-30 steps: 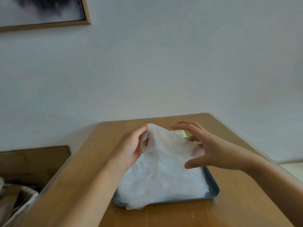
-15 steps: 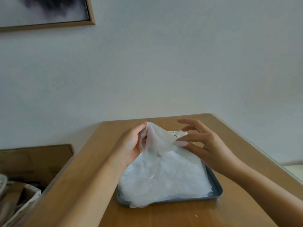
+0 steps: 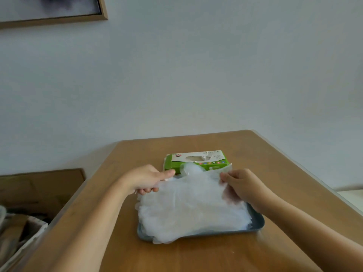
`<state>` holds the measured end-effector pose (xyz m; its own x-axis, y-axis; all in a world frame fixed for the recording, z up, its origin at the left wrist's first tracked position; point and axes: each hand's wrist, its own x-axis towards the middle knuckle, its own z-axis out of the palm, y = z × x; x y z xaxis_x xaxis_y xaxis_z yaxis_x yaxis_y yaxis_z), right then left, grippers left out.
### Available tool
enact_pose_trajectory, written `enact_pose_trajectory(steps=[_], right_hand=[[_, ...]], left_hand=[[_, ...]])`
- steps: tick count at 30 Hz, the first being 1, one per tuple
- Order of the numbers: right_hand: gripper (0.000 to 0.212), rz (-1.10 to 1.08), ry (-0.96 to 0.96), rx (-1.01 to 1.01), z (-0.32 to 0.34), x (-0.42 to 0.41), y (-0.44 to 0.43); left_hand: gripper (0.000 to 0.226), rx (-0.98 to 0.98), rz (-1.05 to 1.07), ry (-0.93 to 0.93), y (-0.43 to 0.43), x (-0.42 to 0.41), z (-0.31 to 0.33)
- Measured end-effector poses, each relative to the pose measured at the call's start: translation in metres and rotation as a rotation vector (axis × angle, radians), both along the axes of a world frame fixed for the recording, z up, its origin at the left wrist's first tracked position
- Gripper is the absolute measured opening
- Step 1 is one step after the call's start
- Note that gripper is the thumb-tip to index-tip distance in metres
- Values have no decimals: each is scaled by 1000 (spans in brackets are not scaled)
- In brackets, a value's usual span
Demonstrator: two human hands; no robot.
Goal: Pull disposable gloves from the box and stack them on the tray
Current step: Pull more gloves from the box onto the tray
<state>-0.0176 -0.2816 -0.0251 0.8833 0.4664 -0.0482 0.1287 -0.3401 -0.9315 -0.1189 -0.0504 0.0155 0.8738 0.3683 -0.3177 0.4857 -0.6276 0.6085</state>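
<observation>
Left hand: pinches left edge of glove. Glove: spread over stack on tray, mid-bench. Box: green, just beyond tray. Right hand: fingers curled, pinches glove's right edge.

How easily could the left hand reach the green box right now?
Probably easily: the left hand lies right beside the green box, nothing between them, though it grips the top glove.
</observation>
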Motion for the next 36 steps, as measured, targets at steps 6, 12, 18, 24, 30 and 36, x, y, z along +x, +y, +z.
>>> enact_pose_trajectory(steps=[6,12,18,24,30,36], right_hand=[[33,26,-322,-454,-10,1,-6],[36,18,-388,-543,-13,4,-3],[32,-29,-515,-644,-20,8,-7],[58,108,-813,-649,-17,16,-12],[44,544,-1125,-514,-19,31,13],[16,421,-716,-291,-20,38,44]], left_hand=[[54,539,84,135,20,9,-17],[13,707,32,-473,-26,3,1],[6,544,-614,-504,-98,5,-39],[20,665,-645,-594,-83,-5,-71],[16,645,-716,-675,-79,-9,-77],[16,616,-746,-666,-78,-7,-74]])
